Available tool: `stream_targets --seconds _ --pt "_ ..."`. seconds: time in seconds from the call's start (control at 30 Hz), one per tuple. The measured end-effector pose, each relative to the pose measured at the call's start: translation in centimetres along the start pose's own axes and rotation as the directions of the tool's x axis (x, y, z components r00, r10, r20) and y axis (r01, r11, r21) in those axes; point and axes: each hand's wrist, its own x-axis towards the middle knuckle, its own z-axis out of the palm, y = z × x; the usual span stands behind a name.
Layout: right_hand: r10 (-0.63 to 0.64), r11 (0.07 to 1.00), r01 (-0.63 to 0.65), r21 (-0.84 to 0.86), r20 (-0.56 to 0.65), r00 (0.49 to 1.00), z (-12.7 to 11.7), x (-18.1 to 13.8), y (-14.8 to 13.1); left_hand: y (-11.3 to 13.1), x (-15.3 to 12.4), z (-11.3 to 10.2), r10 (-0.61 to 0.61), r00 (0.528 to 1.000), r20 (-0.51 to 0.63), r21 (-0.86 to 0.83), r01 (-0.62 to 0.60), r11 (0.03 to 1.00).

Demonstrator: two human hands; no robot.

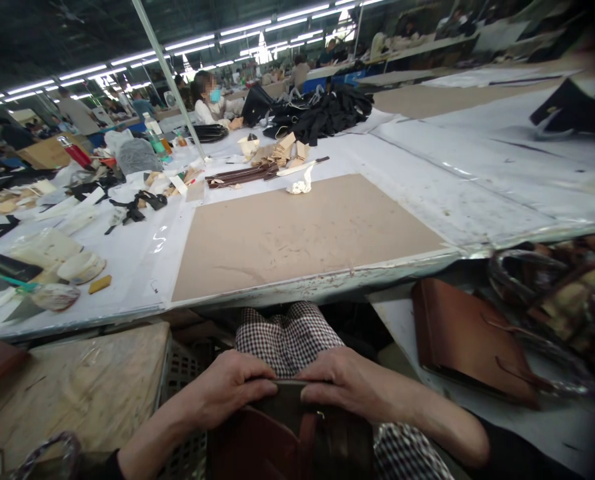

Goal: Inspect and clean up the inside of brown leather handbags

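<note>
On my lap stands a dark brown leather bag (257, 443), partly cut off by the bottom of the view. My left hand (227, 387) grips its upper edge from the left, thumb on the near side and fingers over the far side. From the right, my right hand (345, 383) pinches the same edge in the same way, a short gap from the left. A small shiny metal bit shows on the bag below my right thumb. Checked cloth (287, 337) covers my legs behind the bag.
Ahead is a white-topped worktable (417, 167) with a tan board (302, 233), a crumpled white scrap (302, 183) and brown strips (247, 175). Another brown bag (467, 340) lies at right. At left are tubs (81, 267) and a covered crate (92, 373). A masked person (212, 100) sits across.
</note>
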Motion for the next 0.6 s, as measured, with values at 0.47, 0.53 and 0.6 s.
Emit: stream_targets --seconds 0.47,0.53,0.6 --pt "-0.124 0.992 0.120 0.029 0.218 0.968 -0.4 2.2 -0.1 -0.8 -0.2 0.6 0.005 1.000 -0.008 0.018 -0.005 1.000" --pt "-0.081 0.995 0.067 0.067 0.228 0.970 -0.9 1.0 0.3 -0.6 -0.2 0.4 0.000 1.000 -0.002 -0.010 0.000 1.000" --pt "-0.040 0.992 0.010 0.125 0.239 0.970 -1.6 -0.4 0.3 -0.4 -0.2 0.3 0.003 1.000 0.003 -0.041 -0.003 0.999"
